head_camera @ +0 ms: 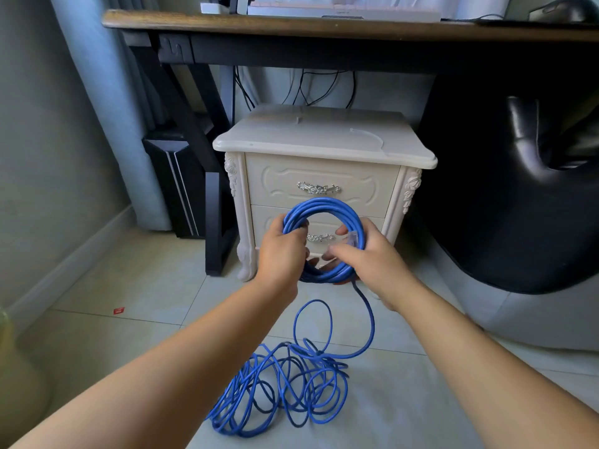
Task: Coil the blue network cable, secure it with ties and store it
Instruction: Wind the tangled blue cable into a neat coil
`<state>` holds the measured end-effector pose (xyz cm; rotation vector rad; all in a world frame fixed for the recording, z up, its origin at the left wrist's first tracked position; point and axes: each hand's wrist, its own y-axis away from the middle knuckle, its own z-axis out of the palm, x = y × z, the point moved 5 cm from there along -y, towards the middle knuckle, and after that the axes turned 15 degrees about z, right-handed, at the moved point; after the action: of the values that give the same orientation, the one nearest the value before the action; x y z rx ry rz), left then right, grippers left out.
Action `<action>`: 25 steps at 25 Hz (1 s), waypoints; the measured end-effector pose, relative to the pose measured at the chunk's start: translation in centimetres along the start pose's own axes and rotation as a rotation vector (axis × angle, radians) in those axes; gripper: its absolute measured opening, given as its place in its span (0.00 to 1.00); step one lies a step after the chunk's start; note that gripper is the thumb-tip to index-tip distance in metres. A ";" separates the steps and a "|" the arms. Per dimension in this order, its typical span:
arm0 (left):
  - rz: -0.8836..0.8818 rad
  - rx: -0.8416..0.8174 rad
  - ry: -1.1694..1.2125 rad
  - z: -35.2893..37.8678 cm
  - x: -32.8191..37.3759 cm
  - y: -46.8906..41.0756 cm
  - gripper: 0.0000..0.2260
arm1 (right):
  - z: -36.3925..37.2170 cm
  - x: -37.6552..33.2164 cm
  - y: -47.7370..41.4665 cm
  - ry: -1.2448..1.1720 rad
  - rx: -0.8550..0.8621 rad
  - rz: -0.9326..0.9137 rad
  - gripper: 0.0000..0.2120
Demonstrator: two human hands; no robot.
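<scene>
The blue network cable [324, 205] is partly wound into a neat upright ring, its clear plug [352, 238] against the right side, the rest trailing down into a loose tangle on the floor tiles [129, 303].

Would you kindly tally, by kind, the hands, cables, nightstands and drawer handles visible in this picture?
Hands: 2, left hand and right hand, both gripping the coil
Blue network cable: 1, part coiled, part loose on the floor
White nightstand: 1
Silver drawer handles: 2, upper handle and lower handle
Total: 6
</scene>
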<state>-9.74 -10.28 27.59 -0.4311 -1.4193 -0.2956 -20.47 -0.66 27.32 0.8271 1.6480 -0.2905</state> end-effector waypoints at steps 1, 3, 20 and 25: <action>-0.016 -0.044 -0.004 0.3 -0.1 0.1 0.06 | -0.5 0.0 -0.1 -0.005 0.072 -0.021 0.08; -0.049 -0.154 0.018 0.9 0.0 0.3 0.03 | -1.6 -0.3 0.0 0.052 0.200 -0.069 0.06; 0.399 -0.402 -0.544 -0.2 3.5 0.1 0.08 | -0.8 -2.9 2.5 0.511 0.074 -0.176 0.16; 0.249 -0.180 -0.330 -1.7 2.8 -0.8 0.10 | -0.4 -0.2 1.2 0.391 -0.174 -0.003 0.38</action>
<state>-8.27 -11.61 30.31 -0.8265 -1.6449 -0.1530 -19.96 0.40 27.91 0.7820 2.0053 0.0181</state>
